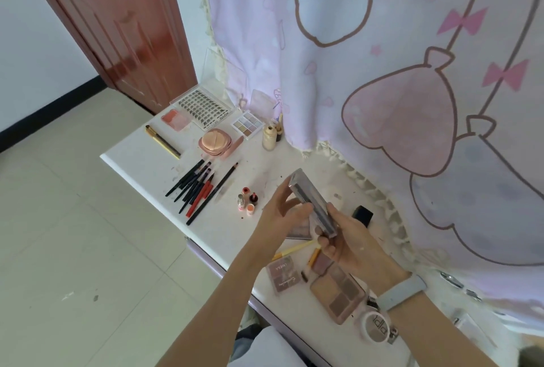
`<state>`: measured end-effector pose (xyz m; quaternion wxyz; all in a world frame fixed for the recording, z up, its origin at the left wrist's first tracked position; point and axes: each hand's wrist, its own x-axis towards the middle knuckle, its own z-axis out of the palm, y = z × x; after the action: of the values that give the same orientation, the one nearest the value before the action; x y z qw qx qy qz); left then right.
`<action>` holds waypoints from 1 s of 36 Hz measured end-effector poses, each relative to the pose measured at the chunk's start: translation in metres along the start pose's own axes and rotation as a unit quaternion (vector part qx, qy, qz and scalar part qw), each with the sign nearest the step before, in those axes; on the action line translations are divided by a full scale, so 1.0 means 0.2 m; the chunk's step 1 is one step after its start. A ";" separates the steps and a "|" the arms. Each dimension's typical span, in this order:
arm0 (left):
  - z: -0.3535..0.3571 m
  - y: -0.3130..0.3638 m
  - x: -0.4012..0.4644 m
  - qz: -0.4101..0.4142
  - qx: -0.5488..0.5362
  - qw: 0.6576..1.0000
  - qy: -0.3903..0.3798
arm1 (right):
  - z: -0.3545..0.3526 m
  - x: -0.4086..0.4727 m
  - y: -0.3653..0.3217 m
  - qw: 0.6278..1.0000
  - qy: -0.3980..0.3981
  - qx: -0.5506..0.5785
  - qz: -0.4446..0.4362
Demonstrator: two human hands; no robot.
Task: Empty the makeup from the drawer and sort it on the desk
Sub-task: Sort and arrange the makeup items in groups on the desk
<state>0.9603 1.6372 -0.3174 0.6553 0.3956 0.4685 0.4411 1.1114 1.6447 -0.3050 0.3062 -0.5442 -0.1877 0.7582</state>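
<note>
Seen from above, both hands hold a slim silver makeup palette (312, 201) in the air over a white desk (132, 157). The left hand (279, 210) curls its fingers and thumb around the palette's far, upper part, while the right hand (347, 246), with a pale blue wristband (401, 291), wraps its fingers around the near, lower end. The palette tilts diagonally, raised clear of the desktop. At the far left of the desk lie a clear lash case (203, 107), a pink blush compact (175, 119), a gold-handled brush (162, 141), a round pink puff compact (215, 141), a small eyeshadow palette (246, 124) and a cream foundation bottle (269, 137). Nearer, a fan of black and red pencils (197, 187) lies beside a cluster of small bottles (248, 198). A black cube-shaped item (362, 215) sits just right of the hands. Below the hands lie a pink palette (283, 274), an open brown eyeshadow palette (337, 290) and a round white jar (375, 328). A pink cartoon curtain (382, 72) hangs behind the desk.
</note>
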 end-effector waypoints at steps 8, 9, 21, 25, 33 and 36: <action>0.04 0.03 0.03 -0.030 -0.002 0.999 -0.018 | -0.01 -0.04 -0.01 0.986 -0.006 -0.163 0.016; 0.04 0.04 0.03 -0.027 0.013 0.999 -0.020 | 0.00 -0.04 -0.02 0.979 0.007 -0.201 0.013; -0.02 0.05 0.03 -0.042 0.307 0.946 -0.097 | -0.17 -0.07 -0.15 0.890 -0.098 -0.385 -0.222; -0.03 0.09 0.04 -0.043 0.334 0.933 -0.124 | -0.21 -0.09 -0.15 0.849 -0.113 -0.475 -0.201; -0.07 0.11 0.06 -0.034 0.192 0.973 -0.128 | -0.20 -0.11 -0.11 0.832 -0.018 -0.462 -0.307; -0.07 0.09 0.07 -0.026 0.086 0.995 -0.043 | -0.21 -0.09 -0.09 0.850 0.048 -0.426 -0.306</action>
<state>0.9449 1.6565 -0.3081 0.6497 0.4565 0.4863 0.3646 1.1592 1.6435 -0.2951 0.2695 -0.5725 -0.6338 0.4449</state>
